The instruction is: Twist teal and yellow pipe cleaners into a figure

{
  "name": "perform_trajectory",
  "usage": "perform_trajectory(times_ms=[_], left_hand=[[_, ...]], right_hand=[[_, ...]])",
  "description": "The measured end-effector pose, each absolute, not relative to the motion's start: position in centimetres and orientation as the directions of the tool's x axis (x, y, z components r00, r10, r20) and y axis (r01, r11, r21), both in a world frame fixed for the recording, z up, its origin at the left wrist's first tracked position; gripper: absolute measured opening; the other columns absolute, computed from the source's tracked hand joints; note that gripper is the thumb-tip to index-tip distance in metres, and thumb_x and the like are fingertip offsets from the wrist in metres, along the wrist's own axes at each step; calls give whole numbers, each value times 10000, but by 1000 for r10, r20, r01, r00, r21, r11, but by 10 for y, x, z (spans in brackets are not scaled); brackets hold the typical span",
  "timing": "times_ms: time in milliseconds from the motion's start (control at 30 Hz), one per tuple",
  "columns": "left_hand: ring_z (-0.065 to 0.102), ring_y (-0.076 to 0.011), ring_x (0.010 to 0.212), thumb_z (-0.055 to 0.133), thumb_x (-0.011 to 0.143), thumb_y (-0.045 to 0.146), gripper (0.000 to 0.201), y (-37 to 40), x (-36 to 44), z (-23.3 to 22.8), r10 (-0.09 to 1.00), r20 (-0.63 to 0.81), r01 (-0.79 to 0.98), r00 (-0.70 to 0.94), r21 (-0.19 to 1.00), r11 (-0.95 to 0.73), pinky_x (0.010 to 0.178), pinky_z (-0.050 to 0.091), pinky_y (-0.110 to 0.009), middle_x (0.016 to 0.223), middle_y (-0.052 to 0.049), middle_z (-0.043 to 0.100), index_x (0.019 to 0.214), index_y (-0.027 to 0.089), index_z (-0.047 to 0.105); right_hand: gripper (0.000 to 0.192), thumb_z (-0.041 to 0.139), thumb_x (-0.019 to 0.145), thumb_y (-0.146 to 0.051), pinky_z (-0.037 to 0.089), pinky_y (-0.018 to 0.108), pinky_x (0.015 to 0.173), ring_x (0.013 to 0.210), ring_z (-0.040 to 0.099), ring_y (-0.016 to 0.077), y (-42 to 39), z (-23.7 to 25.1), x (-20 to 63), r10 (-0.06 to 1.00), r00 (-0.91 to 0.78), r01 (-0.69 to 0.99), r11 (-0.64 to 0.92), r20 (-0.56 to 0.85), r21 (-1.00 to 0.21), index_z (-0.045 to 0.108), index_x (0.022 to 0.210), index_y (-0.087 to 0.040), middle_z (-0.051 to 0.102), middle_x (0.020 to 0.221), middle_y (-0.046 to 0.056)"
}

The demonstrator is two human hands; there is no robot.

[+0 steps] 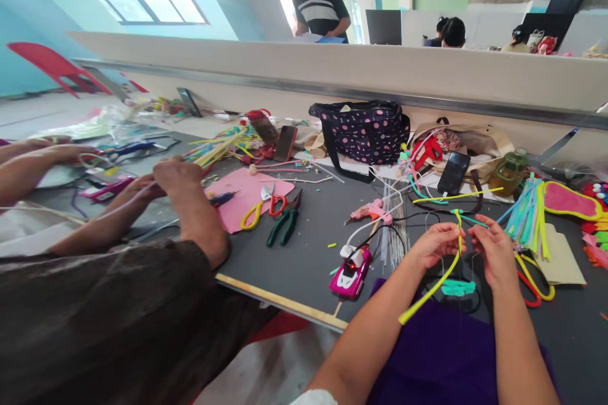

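My left hand (441, 245) pinches a yellow pipe cleaner (418, 305), whose long end hangs down toward my forearm. Close beside it, my right hand (494, 247) has its fingers closed on a teal pipe cleaner (472, 219) that meets the yellow one near the top. Thin wire shows around the hands. Below them is a teal wound piece (457, 288), above the dark purple cloth (437, 348). Behind my hands lies another yellow pipe cleaner (456, 195). Just right stands a bundle of coloured pipe cleaners (527, 215), with scissors (541, 281) near it.
Left of me are a pink glue gun (373, 211), a magenta power socket (351, 278) with cords, pliers (286, 221) and a pink sheet (225, 196). A co-worker's arms (185, 202) work further left. A patterned bag (363, 133) and a phone (455, 173) lie behind.
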State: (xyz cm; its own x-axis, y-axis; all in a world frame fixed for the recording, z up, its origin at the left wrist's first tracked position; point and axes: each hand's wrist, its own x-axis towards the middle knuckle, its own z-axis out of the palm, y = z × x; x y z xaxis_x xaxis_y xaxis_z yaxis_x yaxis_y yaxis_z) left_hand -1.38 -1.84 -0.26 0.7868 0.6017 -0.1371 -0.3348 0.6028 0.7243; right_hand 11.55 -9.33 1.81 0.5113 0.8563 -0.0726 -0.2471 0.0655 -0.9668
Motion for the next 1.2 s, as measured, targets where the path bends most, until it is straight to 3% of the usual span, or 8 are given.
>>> perform_trajectory(times_ms=[167, 300, 500, 733, 1000, 1200], left_hand=[[636, -123, 561, 838, 588, 379, 376, -19, -13, -2, 585, -144, -302, 798, 745, 595, 450, 394, -177, 690, -22, 632, 774, 113, 649], [619, -108, 555, 828, 602, 395, 377, -18, -13, -1, 577, -128, -293, 807, 762, 578, 409, 333, -164, 718, -49, 652, 763, 107, 647], [606, -109, 554, 810, 625, 423, 381, -17, -14, -3, 572, -127, -260, 810, 797, 546, 451, 380, -172, 642, -47, 641, 765, 103, 658], [559, -88, 494, 840, 564, 432, 406, -18, -11, -5, 566, -165, -247, 808, 777, 579, 432, 353, -177, 605, -24, 623, 694, 109, 631], [534, -76, 470, 844, 571, 415, 393, -20, -10, -5, 542, -203, -231, 815, 745, 626, 433, 329, -189, 605, -19, 621, 710, 100, 653], [522, -80, 440, 845, 570, 422, 405, -23, -8, -6, 512, -242, -215, 824, 702, 679, 450, 342, -205, 584, -16, 622, 741, 99, 671]], right_hand=[[390, 826, 587, -392, 210, 143, 329, 424, 420, 38, -95, 23, 120, 880, 456, -383, 59, -133, -922, 611, 845, -194, 676, 764, 3], [343, 813, 604, -383, 176, 141, 322, 398, 344, 7, -95, 23, 119, 908, 400, -394, 44, -128, -918, 655, 826, -174, 694, 832, 34], [312, 810, 607, -361, 163, 146, 332, 378, 312, -6, -95, 23, 116, 909, 395, -419, 46, -136, -907, 704, 837, -177, 695, 785, 22], [346, 839, 549, -396, 209, 161, 356, 400, 362, 38, -93, 20, 113, 899, 388, -366, -53, -204, -929, 724, 781, -166, 539, 499, -49], [313, 855, 521, -366, 387, 198, 432, 473, 506, 82, -93, 22, 112, 894, 382, -396, -71, -234, -916, 727, 735, -179, 640, 601, -24], [310, 862, 504, -347, 395, 197, 436, 474, 508, 79, -92, 21, 112, 892, 380, -428, -65, -244, -902, 729, 722, -171, 629, 591, -27]])
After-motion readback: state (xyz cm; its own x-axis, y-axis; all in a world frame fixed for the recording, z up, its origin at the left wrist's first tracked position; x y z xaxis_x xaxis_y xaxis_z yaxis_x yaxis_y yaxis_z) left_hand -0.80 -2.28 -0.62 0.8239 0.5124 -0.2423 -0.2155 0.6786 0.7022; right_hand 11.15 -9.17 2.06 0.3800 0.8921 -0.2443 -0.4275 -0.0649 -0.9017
